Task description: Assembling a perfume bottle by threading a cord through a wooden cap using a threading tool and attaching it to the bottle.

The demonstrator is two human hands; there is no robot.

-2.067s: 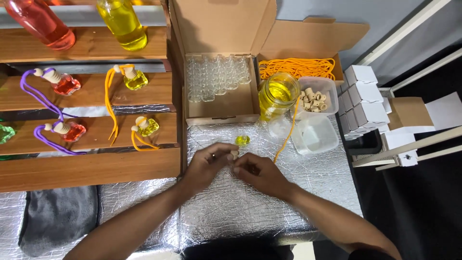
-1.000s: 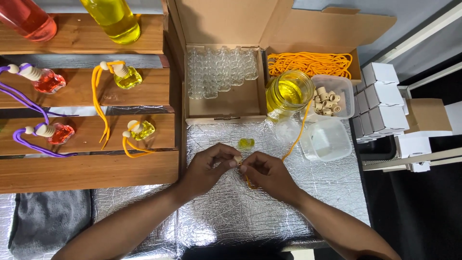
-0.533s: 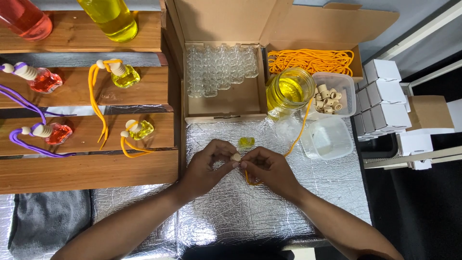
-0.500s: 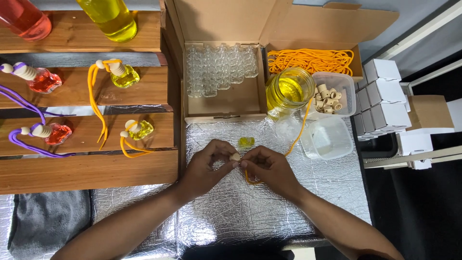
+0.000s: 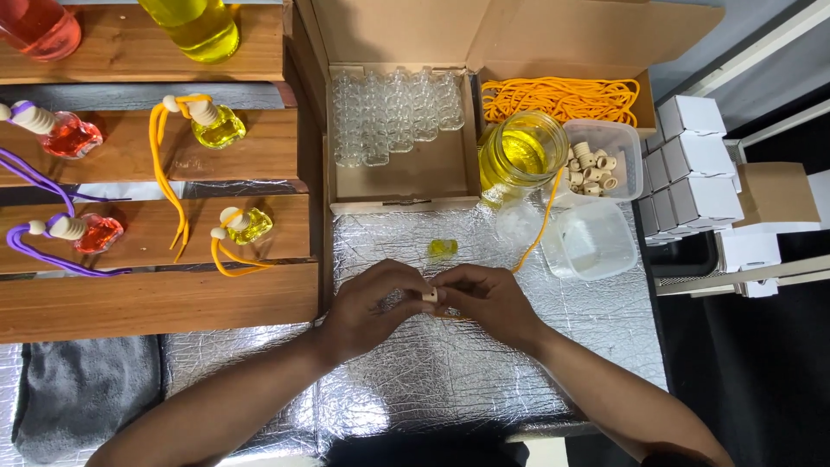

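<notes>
My left hand [image 5: 373,304] and my right hand [image 5: 484,301] meet over the silver foil mat [image 5: 450,380]. Pinched between their fingertips is a small wooden cap [image 5: 430,296], and an orange cord [image 5: 538,232] runs from my right hand up toward the jar. Just beyond the hands, a small glass bottle of yellow liquid [image 5: 443,248] rests on the mat. A glass jar of yellow liquid [image 5: 519,156] stands further back, next to a clear tub of wooden caps [image 5: 596,164].
An open cardboard box [image 5: 406,164] holds empty small glass bottles and a heap of orange cords [image 5: 562,97]. An empty clear tub [image 5: 595,238] sits at right, white boxes [image 5: 692,164] beyond. Wooden shelves [image 5: 156,294] at left carry filled bottles with cords. A grey cloth [image 5: 82,398] lies lower left.
Both hands stay together over the mat, fingers shifting slightly around the wooden cap and cord. The view has drifted a little; nothing else has moved.
</notes>
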